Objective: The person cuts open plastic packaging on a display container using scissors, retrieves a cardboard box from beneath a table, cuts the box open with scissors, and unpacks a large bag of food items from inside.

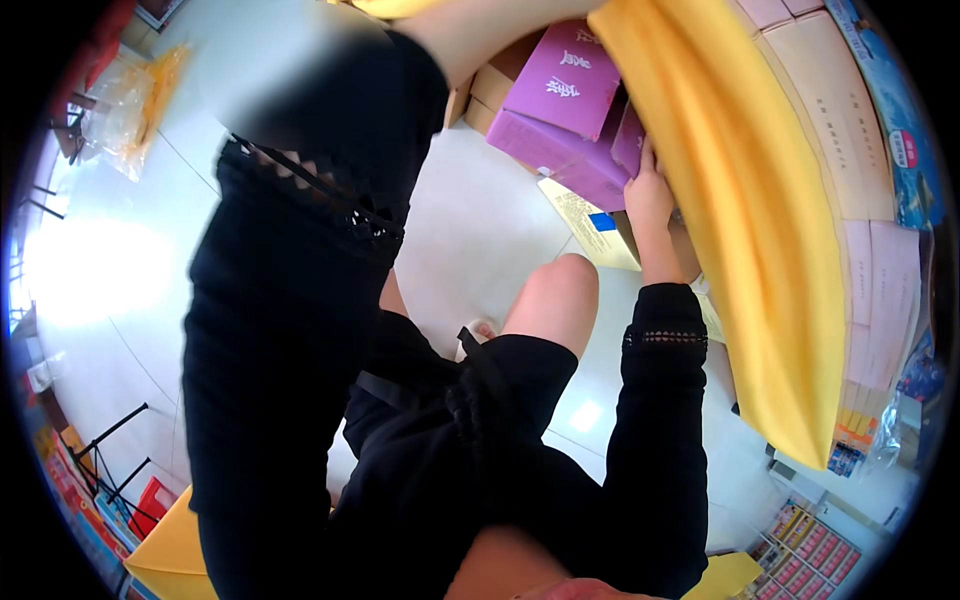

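A purple box [560, 150] with white characters on its top lies at the upper middle. At its right end, my right hand [650, 195] grips a purple flap or edge, with some fingers hidden behind it. Yellow cloth [760, 230] hangs just to the right of this hand and partly covers the box's surroundings. My left forearm [490, 35] reaches across the top towards the cloth; the left hand itself is out of sight. Under the purple box are a pale yellow printed sheet or carton [590, 225] and brown cardboard [485, 95].
Beyond the cloth, pale cartons [830, 110] and blue packages [905, 150] line the right side. My bent knee [560, 295] is below the purple box, above the tiled floor [470, 190]. A clear plastic bag [125, 125] lies upper left; a black metal frame [110, 450] stands lower left.
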{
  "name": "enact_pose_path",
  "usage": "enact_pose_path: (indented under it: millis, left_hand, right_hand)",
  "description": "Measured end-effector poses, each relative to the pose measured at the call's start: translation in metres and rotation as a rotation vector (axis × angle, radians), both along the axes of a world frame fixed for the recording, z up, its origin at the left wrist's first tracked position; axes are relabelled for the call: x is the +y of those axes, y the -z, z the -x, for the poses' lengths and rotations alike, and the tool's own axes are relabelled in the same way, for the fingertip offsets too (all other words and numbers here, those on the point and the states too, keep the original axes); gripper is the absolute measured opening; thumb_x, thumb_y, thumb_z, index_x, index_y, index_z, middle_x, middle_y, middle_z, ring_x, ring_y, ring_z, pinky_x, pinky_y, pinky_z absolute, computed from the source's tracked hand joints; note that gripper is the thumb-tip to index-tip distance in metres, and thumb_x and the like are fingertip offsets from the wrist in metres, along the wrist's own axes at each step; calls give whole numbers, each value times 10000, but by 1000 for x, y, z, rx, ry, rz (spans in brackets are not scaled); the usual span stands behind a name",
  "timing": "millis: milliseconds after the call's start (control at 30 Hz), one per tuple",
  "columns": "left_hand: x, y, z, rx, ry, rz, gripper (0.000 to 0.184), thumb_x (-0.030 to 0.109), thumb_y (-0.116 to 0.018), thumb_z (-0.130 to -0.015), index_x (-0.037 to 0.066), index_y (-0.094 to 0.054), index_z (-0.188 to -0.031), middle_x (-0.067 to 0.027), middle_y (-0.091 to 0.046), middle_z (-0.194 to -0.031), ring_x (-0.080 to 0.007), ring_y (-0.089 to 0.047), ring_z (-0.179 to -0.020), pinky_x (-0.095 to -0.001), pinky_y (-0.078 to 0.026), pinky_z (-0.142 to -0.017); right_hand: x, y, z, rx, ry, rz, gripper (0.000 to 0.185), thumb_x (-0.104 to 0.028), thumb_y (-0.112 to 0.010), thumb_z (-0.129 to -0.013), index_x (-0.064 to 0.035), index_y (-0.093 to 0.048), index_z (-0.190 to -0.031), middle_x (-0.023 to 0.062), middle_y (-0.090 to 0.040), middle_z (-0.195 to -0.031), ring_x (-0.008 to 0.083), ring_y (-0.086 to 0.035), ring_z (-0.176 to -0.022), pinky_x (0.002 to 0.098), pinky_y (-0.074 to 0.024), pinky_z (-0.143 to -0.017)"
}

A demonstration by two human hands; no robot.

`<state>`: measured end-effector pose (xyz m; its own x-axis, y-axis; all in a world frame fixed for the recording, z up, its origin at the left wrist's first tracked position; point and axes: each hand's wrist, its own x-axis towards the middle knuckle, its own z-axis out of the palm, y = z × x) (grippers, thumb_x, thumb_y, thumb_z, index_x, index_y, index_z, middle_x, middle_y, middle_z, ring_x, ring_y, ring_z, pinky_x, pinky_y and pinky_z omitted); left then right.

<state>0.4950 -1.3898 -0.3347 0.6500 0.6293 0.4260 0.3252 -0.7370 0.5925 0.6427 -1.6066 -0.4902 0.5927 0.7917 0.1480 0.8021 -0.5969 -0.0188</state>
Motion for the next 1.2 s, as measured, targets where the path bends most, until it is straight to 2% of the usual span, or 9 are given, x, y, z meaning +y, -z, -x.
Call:
enact_pose_path:
  millis: [33, 67, 167, 233, 300, 667, 867, 967, 1200]
  left_hand:
    - [-5, 22, 5, 68, 54, 133, 404, 409, -470, -787, 50, -628, -887, -210, -605, -835, -350, -590, -765, -458, -445, -718]
    - [-3, 32, -2, 471, 217, 345, 522, 495, -498, -787, 43, -548, -1044, -120, -574, -1019, -260, -559, -902, -340, -463, -762]
    - [-27, 148, 15, 192, 194, 125, 700, 589, -553, -676, 166, -424, -1219, -188, -373, -1258, -340, -361, -1164, -396, -329, -949]
    - [-50, 192, 17, 93, -21, 64, 646, 427, -631, -717, 63, -405, -1200, -237, -409, -1200, -302, -391, -1146, -368, -318, -953]
    - [-53, 182, 10, -15, 68, 769, 616, 371, -657, -713, 45, -417, -1177, -198, -486, -1130, -291, -468, -1070, -345, -386, -889]
    - [-145, 206, -63, -58, 212, 702, 906, 335, -697, -616, 72, -176, -1309, -241, -480, -1118, -371, -482, -1010, -392, -398, -845]
    - [-163, 214, -102, -39, 574, 638, 407, 322, -582, -760, 69, -544, -1077, -138, -534, -1109, -277, -508, -989, -337, -411, -820]
    - [-184, 244, -107, -321, 449, 708, 442, 339, -590, -731, 137, -524, -1118, -144, -527, -1113, -287, -520, -960, -359, -417, -804]
    - [-180, 262, -70, 121, 537, 783, 453, 275, -542, -761, 70, -465, -1157, -189, -532, -1086, -330, -520, -968, -370, -419, -809]
  right_hand:
    - [-1, 15, -14, -481, -242, -192, 527, -79, -518, -737, -59, -376, -1244, 185, -405, -1239, 347, -541, -920, 401, -430, -809]
    - [-3, 29, -29, -384, -195, -164, 520, -80, -517, -739, -57, -380, -1240, 185, -409, -1234, 346, -540, -921, 400, -430, -810]
    - [-5, 21, -33, -235, -123, -113, 499, -82, -514, -746, -53, -392, -1229, 186, -420, -1221, 344, -539, -925, 398, -428, -812]
    - [-10, 17, -37, -187, -95, -101, 485, -83, -512, -750, -50, -400, -1221, 186, -428, -1212, 342, -538, -928, 396, -427, -813]
    - [-17, 17, -42, -174, -86, -103, 471, -84, -510, -754, -47, -408, -1213, 186, -436, -1203, 340, -538, -931, 395, -426, -814]
    - [-108, -5, -60, 88, -28, -138, 399, -91, -499, -778, -29, -452, -1170, 188, -478, -1155, 331, -533, -946, 386, -419, -820]
    - [-177, -9, -57, 164, 104, -126, 364, -95, -493, -790, -20, -476, -1146, 189, -501, -1128, 326, -531, -954, 381, -416, -823]
    - [-148, -52, 4, -284, 179, 92, 326, -114, -514, -801, -20, -501, -1113, 172, -527, -1096, 306, -530, -968, 370, -415, -815]
    - [-162, -6, -25, -23, 204, 318, 286, -124, -459, -825, -15, -511, -1084, 173, -538, -1065, 295, -545, -937, 354, -428, -790]
